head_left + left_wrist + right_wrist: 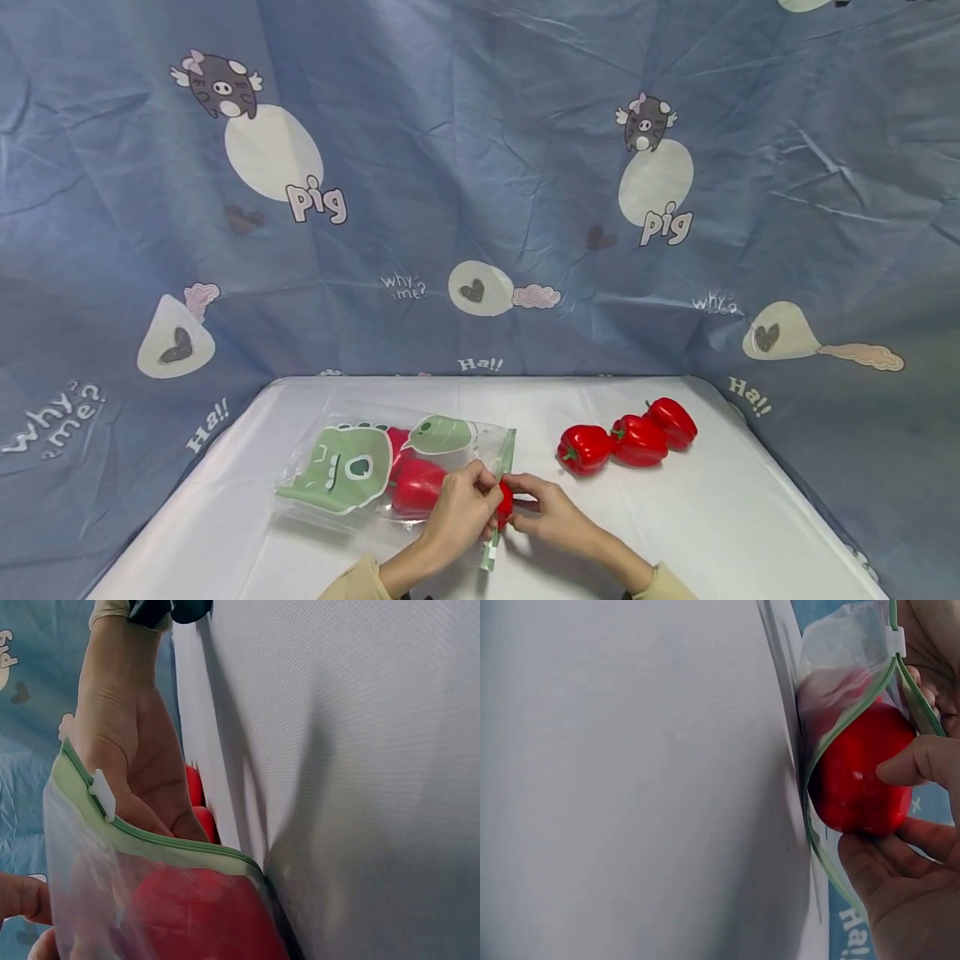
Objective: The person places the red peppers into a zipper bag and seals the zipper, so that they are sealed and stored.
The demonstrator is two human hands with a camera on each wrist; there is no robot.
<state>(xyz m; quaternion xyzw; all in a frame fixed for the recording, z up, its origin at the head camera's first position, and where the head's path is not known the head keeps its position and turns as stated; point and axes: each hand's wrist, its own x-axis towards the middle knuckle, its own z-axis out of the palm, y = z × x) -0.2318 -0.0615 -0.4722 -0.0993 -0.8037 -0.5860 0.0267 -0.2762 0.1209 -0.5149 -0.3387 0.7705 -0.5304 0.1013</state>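
A clear zip bag (300,471) with green cartoon prints lies on its side, its green-edged mouth facing right and parted. Red bell peppers (418,487) show through its plastic. My left hand (459,507) pinches the upper edge of the bag's mouth. Thumb and fingers of my right hand (557,518) grip another red bell pepper (866,772), which sits partly inside the opening. In the left wrist view, the bag's film (97,877) covers that pepper, and the right hand (127,742) reaches in from behind the zip edge.
Three red bell peppers (639,440) lie in a slanted row at the back right of the white table (675,533). A white slider (895,642) sits on the bag's green zip. Behind the table hangs a blue printed cloth (480,167).
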